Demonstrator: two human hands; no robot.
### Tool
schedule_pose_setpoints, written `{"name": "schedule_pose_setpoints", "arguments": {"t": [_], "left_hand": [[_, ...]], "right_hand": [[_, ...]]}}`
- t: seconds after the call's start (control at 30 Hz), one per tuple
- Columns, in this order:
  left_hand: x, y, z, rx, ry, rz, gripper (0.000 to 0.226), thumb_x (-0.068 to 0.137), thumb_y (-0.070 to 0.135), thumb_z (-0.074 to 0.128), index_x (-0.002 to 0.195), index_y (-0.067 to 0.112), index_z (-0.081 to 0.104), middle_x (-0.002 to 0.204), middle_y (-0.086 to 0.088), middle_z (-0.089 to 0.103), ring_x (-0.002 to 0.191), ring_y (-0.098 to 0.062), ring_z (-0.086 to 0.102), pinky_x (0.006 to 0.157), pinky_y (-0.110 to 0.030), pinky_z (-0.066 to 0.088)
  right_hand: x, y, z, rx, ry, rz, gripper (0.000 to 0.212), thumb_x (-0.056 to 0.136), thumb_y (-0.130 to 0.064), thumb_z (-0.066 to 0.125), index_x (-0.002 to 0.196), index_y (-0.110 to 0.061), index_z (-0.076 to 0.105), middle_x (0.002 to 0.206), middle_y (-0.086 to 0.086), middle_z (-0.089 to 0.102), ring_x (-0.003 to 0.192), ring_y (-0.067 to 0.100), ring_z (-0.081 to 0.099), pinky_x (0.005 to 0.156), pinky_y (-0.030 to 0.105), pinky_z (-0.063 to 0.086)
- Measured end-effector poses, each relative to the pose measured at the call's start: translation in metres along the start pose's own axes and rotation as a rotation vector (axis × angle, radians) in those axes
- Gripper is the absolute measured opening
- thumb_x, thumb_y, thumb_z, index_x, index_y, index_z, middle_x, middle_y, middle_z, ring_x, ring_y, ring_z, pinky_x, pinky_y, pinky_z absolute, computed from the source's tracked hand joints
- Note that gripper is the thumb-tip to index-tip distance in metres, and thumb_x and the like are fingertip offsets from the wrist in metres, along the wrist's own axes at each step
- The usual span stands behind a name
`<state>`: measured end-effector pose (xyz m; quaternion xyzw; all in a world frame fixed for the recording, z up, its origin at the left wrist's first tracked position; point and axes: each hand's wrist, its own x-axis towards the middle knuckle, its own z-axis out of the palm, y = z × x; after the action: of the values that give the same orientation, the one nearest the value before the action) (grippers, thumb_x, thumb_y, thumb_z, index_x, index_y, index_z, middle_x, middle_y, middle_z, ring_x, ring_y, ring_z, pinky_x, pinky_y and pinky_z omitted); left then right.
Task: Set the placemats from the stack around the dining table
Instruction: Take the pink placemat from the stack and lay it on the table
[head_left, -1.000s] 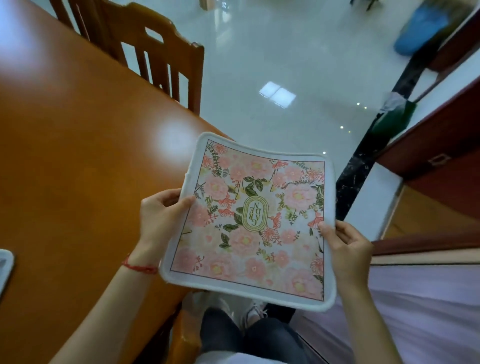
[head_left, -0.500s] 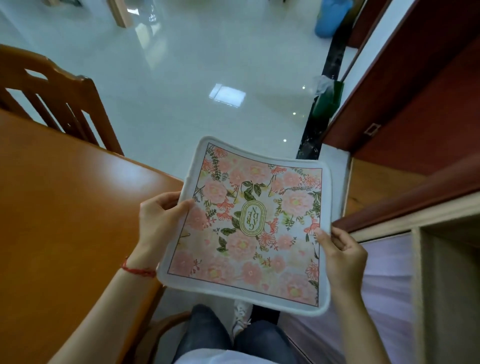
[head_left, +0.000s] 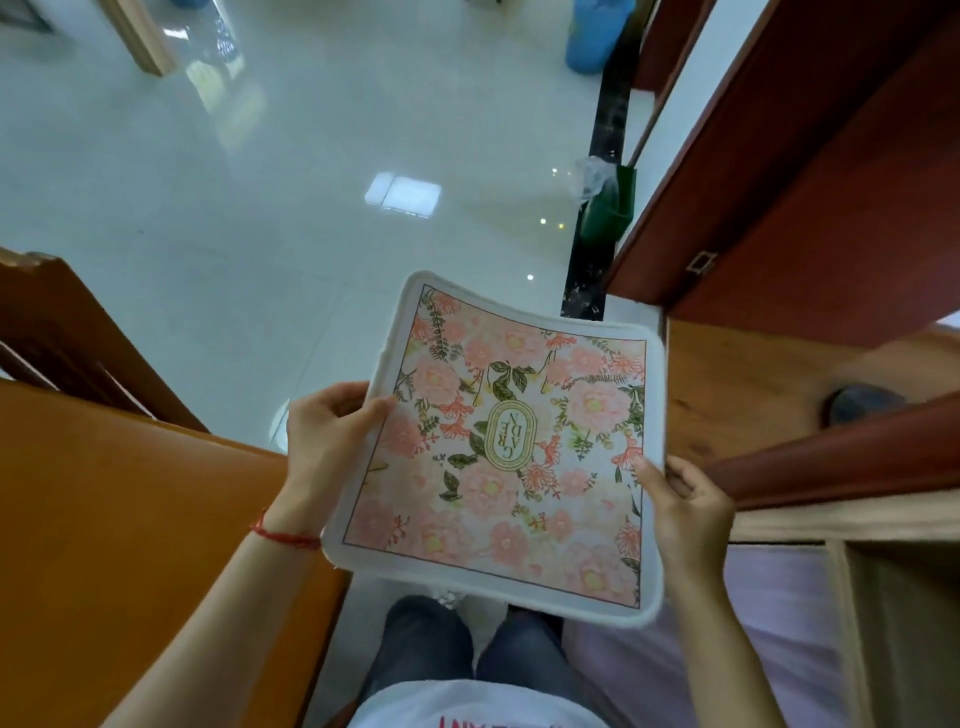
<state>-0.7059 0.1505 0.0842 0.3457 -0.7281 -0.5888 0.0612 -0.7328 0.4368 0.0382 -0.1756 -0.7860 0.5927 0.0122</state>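
Left hand is pinching the left edge of a square, white-bordered placemat printed with pink flowers and green leaves, thumb on top, fingers curled beneath. Right hand is gripping the mat's right edge the same way. Mat is hanging in the air between both hands, print up, sagging a little, above the person's knees and the pale glossy tiled floor. Just left of the left hand, the polished orange-brown wooden worktop is lying bare in the part in view; a wooden chair back is standing at its far side.

Step in hand, as I judge it: carrying one mat to a place setting; not yet laid. Next move is calling for swinging both hands left over the worktop, lowering the mat flat, edge squared to the worktop edge. No stack in view.
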Motion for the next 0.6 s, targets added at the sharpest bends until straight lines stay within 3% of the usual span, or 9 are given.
{"name": "schedule_pose_setpoints", "arguments": {"t": [0.13,0.23,0.4,0.5,0.6], "left_hand": [[0.028,0.012,0.002,-0.001,0.019,0.008,0.011,0.082,0.014,0.067,0.092,0.015,0.068,0.076,0.006,0.066,0.054,0.005,0.062,0.046,-0.009,0.046],[0.041,0.014,0.003,-0.02,0.064,-0.014,0.012,0.082,0.015,0.067,0.093,0.015,0.068,0.077,0.007,0.067,0.057,0.0,0.064,0.048,-0.009,0.047],[0.061,0.016,0.016,-0.043,0.142,-0.074,0.015,0.08,0.017,0.069,0.095,0.013,0.07,0.081,0.002,0.07,0.07,-0.013,0.067,0.058,-0.02,0.054],[0.07,0.023,0.026,-0.048,0.185,-0.076,0.01,0.079,0.017,0.071,0.089,0.017,0.07,0.08,0.002,0.07,0.069,-0.012,0.067,0.055,-0.017,0.054],[0.08,0.035,0.042,-0.079,0.23,-0.074,0.008,0.078,0.017,0.071,0.082,0.023,0.068,0.078,0.003,0.07,0.063,-0.008,0.067,0.052,-0.014,0.052]], "right_hand": [[0.027,-0.011,0.02,0.0,-0.025,0.004,0.014,0.081,-0.012,0.069,0.077,-0.026,0.066,0.063,-0.014,0.07,0.063,0.004,0.065,0.06,0.021,0.054],[0.05,-0.018,0.032,-0.002,-0.067,-0.019,0.019,0.08,-0.01,0.069,0.077,-0.028,0.065,0.064,-0.02,0.069,0.062,-0.002,0.065,0.058,0.014,0.052],[0.094,-0.033,0.048,-0.025,-0.144,-0.057,0.011,0.08,-0.008,0.068,0.087,-0.016,0.065,0.059,-0.027,0.065,0.059,-0.01,0.062,0.052,0.006,0.046],[0.114,-0.042,0.052,-0.02,-0.193,-0.077,0.01,0.082,-0.009,0.066,0.088,-0.016,0.064,0.064,-0.015,0.066,0.057,-0.01,0.061,0.05,0.005,0.045],[0.145,-0.054,0.056,-0.059,-0.24,-0.108,0.008,0.083,-0.013,0.067,0.09,-0.016,0.065,0.064,-0.015,0.066,0.057,-0.008,0.062,0.048,0.007,0.046]]}}
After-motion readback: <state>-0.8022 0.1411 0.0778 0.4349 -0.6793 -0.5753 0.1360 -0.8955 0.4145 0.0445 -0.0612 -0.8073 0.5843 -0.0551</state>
